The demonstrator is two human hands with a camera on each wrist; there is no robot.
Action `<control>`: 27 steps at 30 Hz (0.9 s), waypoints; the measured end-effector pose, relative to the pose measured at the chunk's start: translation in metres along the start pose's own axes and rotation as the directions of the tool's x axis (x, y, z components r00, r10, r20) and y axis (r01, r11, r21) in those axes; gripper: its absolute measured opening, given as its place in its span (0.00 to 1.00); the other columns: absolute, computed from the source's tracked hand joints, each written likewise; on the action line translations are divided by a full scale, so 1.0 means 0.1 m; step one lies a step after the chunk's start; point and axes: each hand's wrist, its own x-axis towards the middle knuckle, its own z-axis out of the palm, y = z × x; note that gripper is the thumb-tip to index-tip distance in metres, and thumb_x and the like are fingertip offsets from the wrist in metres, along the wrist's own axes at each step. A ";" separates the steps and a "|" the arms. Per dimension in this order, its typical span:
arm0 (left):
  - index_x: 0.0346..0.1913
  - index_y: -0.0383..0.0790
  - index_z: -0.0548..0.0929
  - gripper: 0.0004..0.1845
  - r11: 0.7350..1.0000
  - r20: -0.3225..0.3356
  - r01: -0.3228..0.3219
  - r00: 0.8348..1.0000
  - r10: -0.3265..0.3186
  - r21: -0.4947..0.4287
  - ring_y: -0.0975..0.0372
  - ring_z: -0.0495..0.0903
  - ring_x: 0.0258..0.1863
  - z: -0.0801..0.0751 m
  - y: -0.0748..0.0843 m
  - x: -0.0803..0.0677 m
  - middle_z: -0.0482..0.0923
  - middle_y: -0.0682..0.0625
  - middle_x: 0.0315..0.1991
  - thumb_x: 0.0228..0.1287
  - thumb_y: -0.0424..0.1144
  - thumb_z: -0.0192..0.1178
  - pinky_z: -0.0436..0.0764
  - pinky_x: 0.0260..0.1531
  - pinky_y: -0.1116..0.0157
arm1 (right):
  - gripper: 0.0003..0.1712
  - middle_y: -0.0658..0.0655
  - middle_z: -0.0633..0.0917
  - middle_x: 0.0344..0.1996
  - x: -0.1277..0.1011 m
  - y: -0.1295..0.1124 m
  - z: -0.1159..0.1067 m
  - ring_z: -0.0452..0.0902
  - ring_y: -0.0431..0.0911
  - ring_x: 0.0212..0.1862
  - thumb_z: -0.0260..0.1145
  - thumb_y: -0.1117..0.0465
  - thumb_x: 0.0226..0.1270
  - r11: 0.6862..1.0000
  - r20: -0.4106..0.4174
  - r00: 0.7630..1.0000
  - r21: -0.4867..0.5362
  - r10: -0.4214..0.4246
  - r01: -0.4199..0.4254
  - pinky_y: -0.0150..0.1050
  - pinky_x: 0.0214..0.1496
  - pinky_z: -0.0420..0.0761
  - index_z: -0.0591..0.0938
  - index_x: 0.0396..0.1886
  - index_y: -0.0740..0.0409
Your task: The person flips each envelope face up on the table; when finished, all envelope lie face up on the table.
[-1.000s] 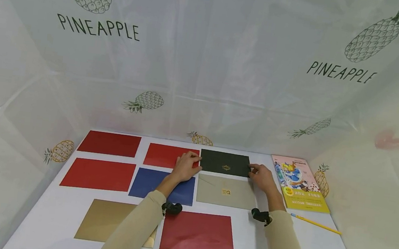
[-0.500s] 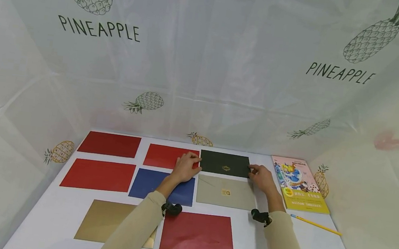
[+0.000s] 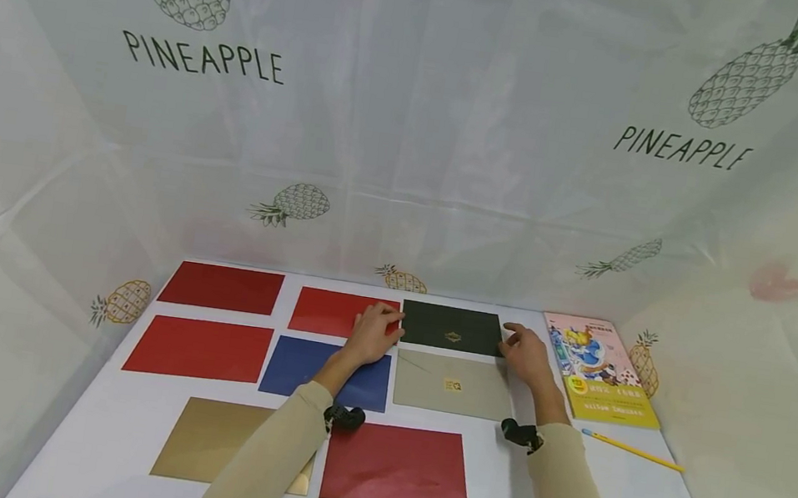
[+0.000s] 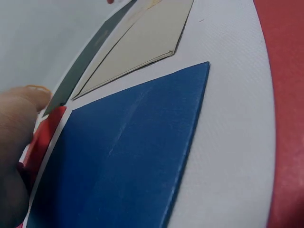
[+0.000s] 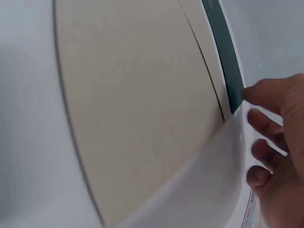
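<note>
A dark green envelope (image 3: 452,321) with a small gold emblem lies flat in the back row. My left hand (image 3: 371,334) is over the right part of a red envelope (image 3: 319,310), fingertips at the green envelope's left edge. At its other end is my right hand (image 3: 526,357), index finger raised. In the right wrist view the thumb (image 5: 266,92) meets the green edge, and the other fingers are loosely bent with nothing between them. A beige envelope (image 3: 426,387) with a gold mark sits in front of the green one, beside a blue envelope (image 4: 118,152).
Two red envelopes (image 3: 220,287) are at the left. Nearer me lie a gold envelope (image 3: 207,442), partly under my left sleeve, and a larger red envelope (image 3: 396,467). To the right are a picture book (image 3: 603,368) and a yellow pencil (image 3: 633,451). A pineapple-print sheet (image 3: 413,141) rises behind the table.
My right index finger has lifted off the green envelope's right edge, and the fingers are spread wider. The left hand and the envelopes stay in place; the head view shifts slightly.
</note>
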 end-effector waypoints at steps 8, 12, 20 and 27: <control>0.63 0.38 0.81 0.19 0.979 -0.140 -0.032 0.990 0.004 -0.202 0.49 0.73 0.60 -0.19 -0.06 -0.01 0.75 0.41 0.58 0.72 0.37 0.62 0.73 0.60 0.50 | 0.23 0.63 0.82 0.44 0.07 -0.40 0.11 0.75 0.53 0.39 0.63 0.58 0.73 0.988 -0.173 0.974 0.036 -0.145 0.153 0.48 0.41 0.75 0.78 0.64 0.61; 0.63 0.41 0.82 0.19 0.969 -0.188 -0.028 0.982 -0.019 -0.245 0.52 0.74 0.59 -0.44 -0.12 -0.10 0.76 0.43 0.58 0.72 0.39 0.61 0.77 0.57 0.53 | 0.20 0.60 0.83 0.41 0.08 -0.79 0.27 0.76 0.52 0.37 0.64 0.58 0.73 0.971 -0.166 0.961 0.049 -0.223 0.233 0.50 0.43 0.76 0.80 0.62 0.58; 0.63 0.37 0.81 0.19 0.981 -0.276 0.045 0.956 -0.097 -0.187 0.48 0.75 0.52 -1.08 -0.59 -0.41 0.75 0.39 0.58 0.73 0.39 0.60 0.76 0.50 0.51 | 0.19 0.53 0.85 0.39 0.11 -1.75 0.80 0.75 0.44 0.32 0.64 0.54 0.72 0.923 -0.046 0.933 0.136 -0.356 0.359 0.38 0.34 0.76 0.82 0.59 0.53; 0.65 0.34 0.78 0.21 0.969 -0.313 0.198 0.920 -0.236 -0.151 0.49 0.74 0.44 -1.54 -1.13 -0.79 0.73 0.37 0.58 0.74 0.39 0.58 0.75 0.40 0.56 | 0.21 0.49 0.86 0.38 0.03 -2.39 1.36 0.79 0.44 0.38 0.63 0.54 0.73 0.889 0.089 0.899 0.224 -0.428 0.401 0.37 0.37 0.78 0.81 0.61 0.55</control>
